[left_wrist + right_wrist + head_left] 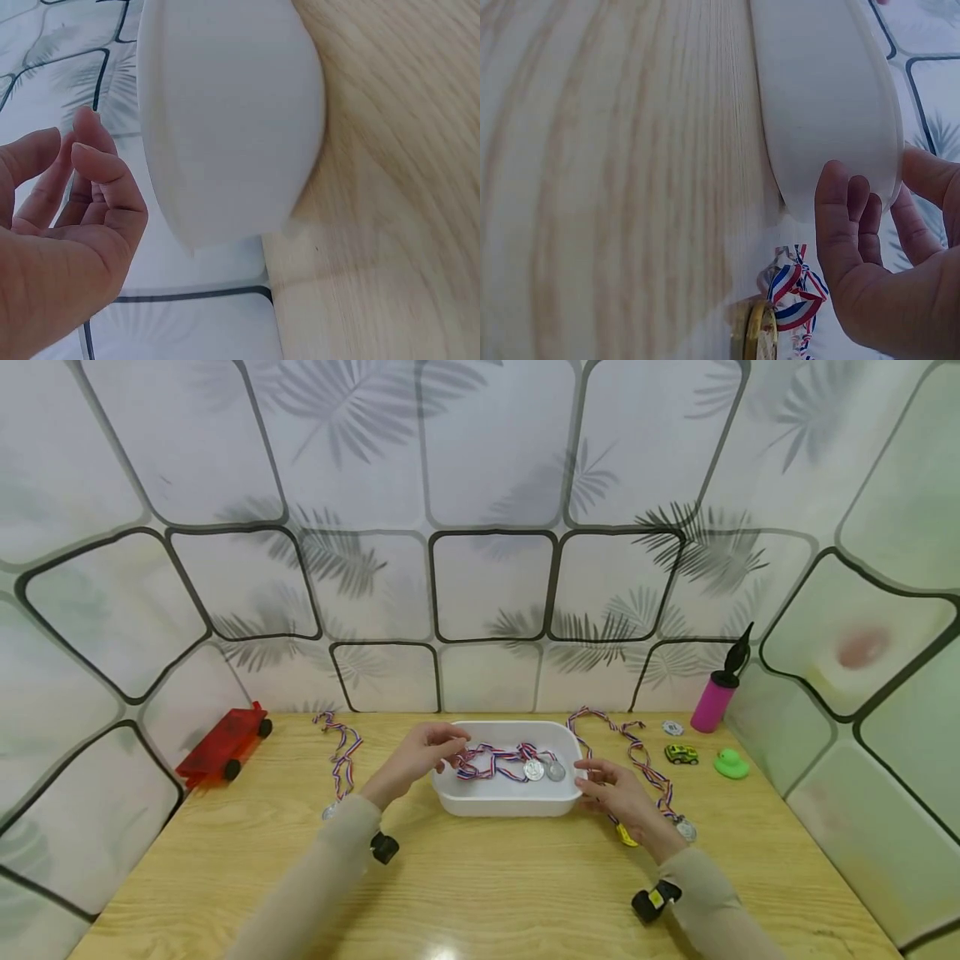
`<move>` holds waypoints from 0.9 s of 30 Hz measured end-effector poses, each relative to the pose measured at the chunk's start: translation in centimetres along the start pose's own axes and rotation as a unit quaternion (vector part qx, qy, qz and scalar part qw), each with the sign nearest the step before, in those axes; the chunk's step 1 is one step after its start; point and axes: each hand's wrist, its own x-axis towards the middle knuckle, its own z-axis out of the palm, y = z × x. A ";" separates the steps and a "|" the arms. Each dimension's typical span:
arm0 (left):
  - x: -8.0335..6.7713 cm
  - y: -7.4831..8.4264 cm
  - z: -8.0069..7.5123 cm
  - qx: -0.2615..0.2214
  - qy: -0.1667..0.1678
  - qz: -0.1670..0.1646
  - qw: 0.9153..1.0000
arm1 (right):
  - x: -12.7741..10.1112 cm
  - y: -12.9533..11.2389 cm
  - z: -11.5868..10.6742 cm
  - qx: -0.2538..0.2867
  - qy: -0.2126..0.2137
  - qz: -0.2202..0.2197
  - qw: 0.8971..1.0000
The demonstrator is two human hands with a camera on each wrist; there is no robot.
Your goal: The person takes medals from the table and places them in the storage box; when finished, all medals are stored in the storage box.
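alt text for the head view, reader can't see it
A person's left grip and right grip are at opposite ends of a white tub holding silver medals on striped ribbons. More ribboned medals lie either side on a wooden table.

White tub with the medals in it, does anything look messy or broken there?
The ribbons inside the white tub look messy: they lie looped and tangled, with two silver medals toward its right end. I can't see anything broken.

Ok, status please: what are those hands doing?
Left hand empty near white tub. Right hand grips its right rim. Silver medals inside. Gold medal outside, near right hand.
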 end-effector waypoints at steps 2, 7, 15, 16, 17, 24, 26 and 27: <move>-0.5 -0.3 -0.5 0.001 0.001 -0.001 1.000 | -0.1 0.0 -0.1 0.003 0.000 0.000 1.000; -1.9 -1.3 -1.9 -0.010 -0.009 -0.006 1.000 | -0.2 0.2 -0.3 -0.001 0.002 0.004 1.000; -4.2 -2.7 -4.9 -0.005 -0.002 -0.021 1.000 | -0.3 0.7 -0.7 0.001 -0.003 0.003 1.000; -4.4 -3.0 -5.4 -0.003 -0.001 -0.021 1.000 | -0.3 0.6 -0.7 0.002 -0.002 0.002 1.000; -4.6 -3.2 -5.8 -0.001 -0.001 -0.020 1.000 | -0.2 0.6 -0.7 0.003 0.001 0.003 1.000; -6.3 -4.7 -8.4 0.011 0.014 -0.032 0.999 | 0.2 0.1 -0.3 0.002 -0.002 -0.003 1.000; -6.7 -4.9 -9.1 0.022 0.008 -0.032 0.999 | 0.2 0.1 -0.3 0.005 -0.003 -0.003 1.000; -7.0 -5.0 -9.4 0.029 0.006 -0.034 0.999 | 0.2 0.1 -0.3 0.007 -0.002 -0.003 1.000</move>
